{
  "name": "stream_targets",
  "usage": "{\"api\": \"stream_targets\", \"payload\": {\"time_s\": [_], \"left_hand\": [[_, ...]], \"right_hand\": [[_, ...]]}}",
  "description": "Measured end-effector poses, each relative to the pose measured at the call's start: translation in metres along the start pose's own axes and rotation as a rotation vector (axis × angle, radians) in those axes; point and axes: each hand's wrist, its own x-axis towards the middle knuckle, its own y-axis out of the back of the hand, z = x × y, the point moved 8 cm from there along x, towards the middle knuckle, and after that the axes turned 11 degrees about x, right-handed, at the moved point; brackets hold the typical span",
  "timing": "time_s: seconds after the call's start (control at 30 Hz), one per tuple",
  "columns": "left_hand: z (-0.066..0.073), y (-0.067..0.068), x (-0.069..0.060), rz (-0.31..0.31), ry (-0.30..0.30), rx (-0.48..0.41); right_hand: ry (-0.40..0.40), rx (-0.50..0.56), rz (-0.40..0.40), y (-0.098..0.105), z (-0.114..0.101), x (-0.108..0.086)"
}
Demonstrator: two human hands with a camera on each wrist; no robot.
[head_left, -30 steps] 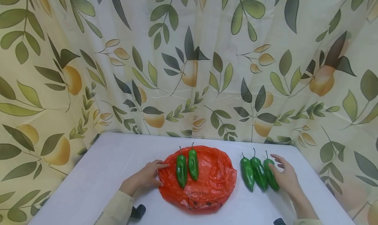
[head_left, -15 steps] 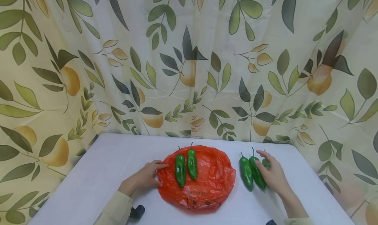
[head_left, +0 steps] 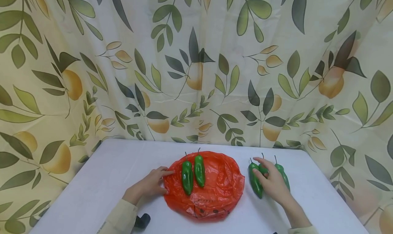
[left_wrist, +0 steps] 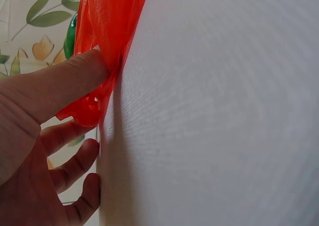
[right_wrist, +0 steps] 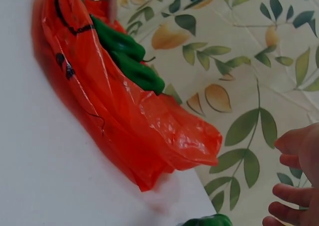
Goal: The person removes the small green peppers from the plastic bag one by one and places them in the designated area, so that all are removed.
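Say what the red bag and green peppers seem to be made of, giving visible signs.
Red bag: probably thin, shiny plastic film, judging by creases and highlights. Green peppers: smooth and glossy, with bright highlights; real flesh or moulded plastic, unclear.

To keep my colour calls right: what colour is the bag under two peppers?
The bag is red, seen best in the head view.

You are facing a pale curtain point(head_left: 212, 104), which is hanging in folds beyond your grip and closing in on both sides of it, showing leaves point(head_left: 262, 9) and orange fruit point(head_left: 158, 125). Beneath your grip, a white table point(head_left: 116, 165) is catching soft light.
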Motion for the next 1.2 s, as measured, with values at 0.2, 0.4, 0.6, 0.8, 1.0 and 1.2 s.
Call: {"api": "stream_targets", "payload": {"time_s": [0.2, 0.4, 0.6, 0.8, 1.0, 1.2], "left_hand": [[0.001, 0.0, -0.001, 0.005, -0.001, -0.001], [0.002, -0.001, -0.002, 0.01, -0.009, -0.007], [0.002, -0.001, -0.002, 0.013, -0.021, -0.001], [0.001, -0.001, -0.001, 0.004, -0.024, 0.013], [0.001, -0.001, -0.001, -0.002, -0.008, -0.002], [0.0, -0.001, -0.002, -0.002, -0.011, -0.002]], "right_hand": [[0.017, -0.001, -0.029, -0.013, -0.005, 0.0], [0.04, -0.009, -0.059, -0.028, -0.009, -0.002], [0.053, -0.019, -0.068, -0.037, -0.016, -0.005], [0.04, 0.02, -0.1, -0.045, -0.023, -0.009], [0.046, 0.052, -0.134, -0.052, -0.028, -0.012], [0.047, 0.092, -0.188, -0.063, -0.036, -0.008]]}}
